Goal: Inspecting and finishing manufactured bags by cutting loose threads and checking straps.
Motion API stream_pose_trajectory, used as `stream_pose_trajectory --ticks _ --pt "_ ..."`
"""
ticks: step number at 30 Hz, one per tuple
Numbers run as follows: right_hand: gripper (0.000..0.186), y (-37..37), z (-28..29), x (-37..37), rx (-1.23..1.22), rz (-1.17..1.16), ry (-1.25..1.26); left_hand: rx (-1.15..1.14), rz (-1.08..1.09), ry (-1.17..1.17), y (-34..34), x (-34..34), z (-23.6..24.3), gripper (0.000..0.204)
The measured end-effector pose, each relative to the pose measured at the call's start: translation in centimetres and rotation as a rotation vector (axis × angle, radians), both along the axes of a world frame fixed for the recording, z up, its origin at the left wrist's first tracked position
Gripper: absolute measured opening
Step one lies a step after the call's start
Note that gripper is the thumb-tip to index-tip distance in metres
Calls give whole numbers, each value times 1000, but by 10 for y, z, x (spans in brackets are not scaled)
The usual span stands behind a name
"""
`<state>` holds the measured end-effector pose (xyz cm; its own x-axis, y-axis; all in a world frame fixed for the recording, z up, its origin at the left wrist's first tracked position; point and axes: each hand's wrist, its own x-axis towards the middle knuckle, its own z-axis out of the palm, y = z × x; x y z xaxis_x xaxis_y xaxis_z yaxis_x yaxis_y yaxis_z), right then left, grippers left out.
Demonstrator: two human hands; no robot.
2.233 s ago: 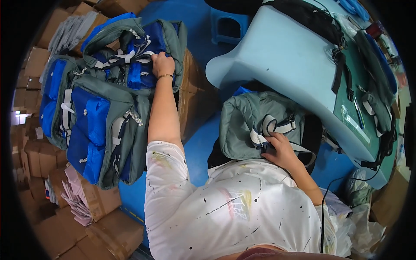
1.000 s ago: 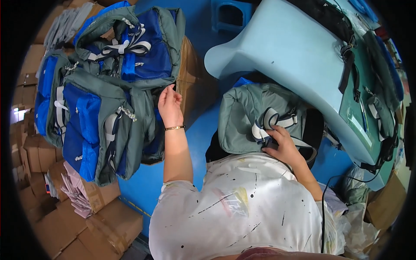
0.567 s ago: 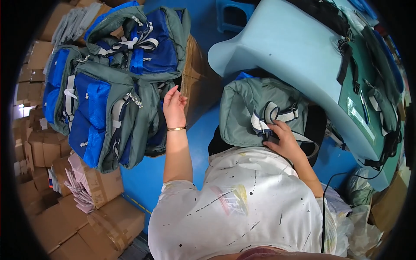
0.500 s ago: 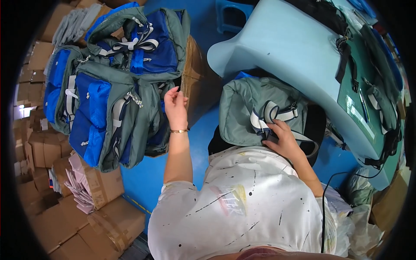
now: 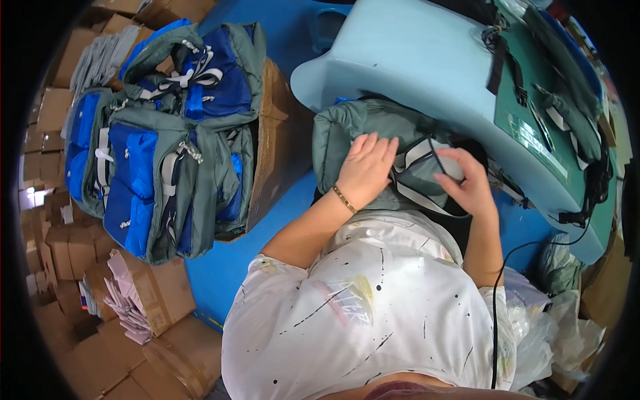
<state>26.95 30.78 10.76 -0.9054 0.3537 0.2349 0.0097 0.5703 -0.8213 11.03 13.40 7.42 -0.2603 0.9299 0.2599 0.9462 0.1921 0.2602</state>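
A grey-green bag [image 5: 343, 143] lies on my lap, against the edge of the light blue table. My left hand [image 5: 365, 170] rests on top of it, fingers stretched out flat beside a strap. At the bag's right side my right hand [image 5: 469, 181] is curled, thumb and forefinger closed on a white webbing strap [image 5: 419, 152] with dark edging. The strap forms a raised loop between the two hands. The bag's lower edge is partly hidden behind my left forearm and shirt.
To the left, a cardboard box [image 5: 270, 133] is filled with several blue and grey-green bags [image 5: 133, 177]. The light blue table [image 5: 407, 57] carries straps and another bag [image 5: 573, 113]. Cartons [image 5: 167, 353] are stacked at left. A black cable [image 5: 497, 320] hangs at right.
My left hand has come from beside the box of bags onto the bag on my lap. My right hand has shifted right and lifted the strap. The view has shifted slightly.
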Motion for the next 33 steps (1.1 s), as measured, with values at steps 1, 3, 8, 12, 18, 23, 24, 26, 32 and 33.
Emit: stream_pose_trajectory --ticks 1,3,8,12,18,23,24,26,32,33 --pt "39 7 11 1 72 3 66 2 -14 2 0 0 -6 76" --pt "37 14 34 3 118 -6 91 -126 -17 -48 1 0 -15 63" --pt "43 22 75 -20 375 230 289 -180 -4 -25 2 13 -18 44" --pt "51 19 71 -45 701 31 6 -28 -4 -264 -7 -5 -6 32" --pt "37 -5 32 -22 456 97 93 226 398 -755 -48 -42 -8 26" --pt "49 -47 -37 0 144 411 -282 253 341 -1053 -49 -42 2 36" --pt "49 -49 -47 -3 139 412 -283 250 325 -961 -47 -40 9 38" --pt "55 -46 -61 -9 44 147 -141 250 316 -1047 -45 -44 10 38" --pt "56 -34 -68 -35 194 -113 101 292 153 -1437 -30 -49 12 42" --pt "53 -35 -66 -41 182 -126 116 307 184 -1524 -31 -51 10 42"
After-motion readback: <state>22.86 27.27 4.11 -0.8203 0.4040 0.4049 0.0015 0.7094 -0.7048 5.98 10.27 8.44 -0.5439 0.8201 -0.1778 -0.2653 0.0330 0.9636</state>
